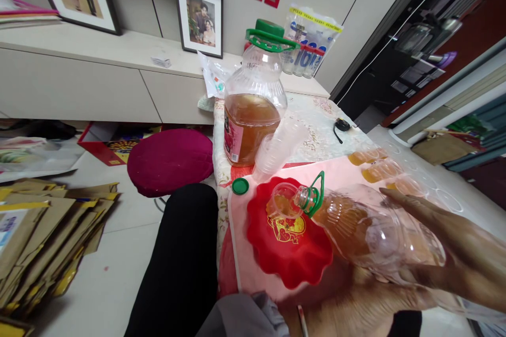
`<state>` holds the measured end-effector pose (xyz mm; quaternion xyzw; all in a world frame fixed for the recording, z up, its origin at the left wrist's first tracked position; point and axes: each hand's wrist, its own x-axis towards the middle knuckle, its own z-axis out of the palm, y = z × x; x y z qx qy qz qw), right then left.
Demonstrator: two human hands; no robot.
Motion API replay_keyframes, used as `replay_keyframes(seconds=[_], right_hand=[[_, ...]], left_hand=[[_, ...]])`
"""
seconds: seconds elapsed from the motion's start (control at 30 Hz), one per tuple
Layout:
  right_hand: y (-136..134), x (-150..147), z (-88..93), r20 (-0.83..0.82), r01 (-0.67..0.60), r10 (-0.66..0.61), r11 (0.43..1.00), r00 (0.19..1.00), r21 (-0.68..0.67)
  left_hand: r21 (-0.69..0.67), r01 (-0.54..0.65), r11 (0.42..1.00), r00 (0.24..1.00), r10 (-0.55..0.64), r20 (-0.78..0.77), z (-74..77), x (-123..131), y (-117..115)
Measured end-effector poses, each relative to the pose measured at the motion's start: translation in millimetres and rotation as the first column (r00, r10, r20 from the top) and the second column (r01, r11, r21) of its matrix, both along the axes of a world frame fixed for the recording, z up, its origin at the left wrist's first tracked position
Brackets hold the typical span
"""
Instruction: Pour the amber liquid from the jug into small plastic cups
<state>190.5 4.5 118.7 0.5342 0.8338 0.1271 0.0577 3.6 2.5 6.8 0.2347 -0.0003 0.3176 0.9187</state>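
A clear plastic bottle (356, 221) of amber drink lies tilted, its green-handled neck at the rim of a clear plastic cup (285, 201). Some amber liquid shows in that cup, which stands in a red scalloped tray (261, 242). My left hand (356, 295) supports the bottle from below, fingers partly hidden behind it. From the right, my right hand (454, 247) wraps round the bottle's base end. A green bottle cap (240, 186) lies left of the tray. Behind it stand a stack of clear cups (279, 150) and a big green-capped jug (253, 121), partly full of amber drink.
Several filled cups (381, 170) stand along the table's right side, with more clear cups beyond. A black coiled strap (342, 125) lies on the flowered tablecloth (312, 139). On the floor to the left are a maroon stool (169, 160) and flattened cardboard (59, 237).
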Motion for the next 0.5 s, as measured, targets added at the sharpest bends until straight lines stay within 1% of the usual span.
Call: replay_keyframes(seconds=[0.13,0.27,0.4,0.5], right_hand=[[-0.1,0.0,-0.7,-0.004,0.005,-0.005,1.000,1.000,0.000],[1.2,-2.6,0.1,-0.001,-0.002,0.002,1.000,1.000,0.010],[3.2,-5.3,1.8,0.000,-0.028,0.028,0.999,1.000,0.019],[2.9,-3.2,0.2,-0.010,-0.023,0.023,1.000,1.000,0.000]], left_hand=[[-0.009,-0.046,0.999,0.999,0.046,0.009,2.3,13.8,-6.4],[0.051,-0.080,0.995,0.997,0.081,-0.016,1.2,10.5,-6.8],[0.129,-0.046,0.991,0.998,0.051,-0.041,3.9,8.3,-3.6],[0.200,-0.028,0.979,0.995,0.047,-0.093,2.0,5.6,-0.8]])
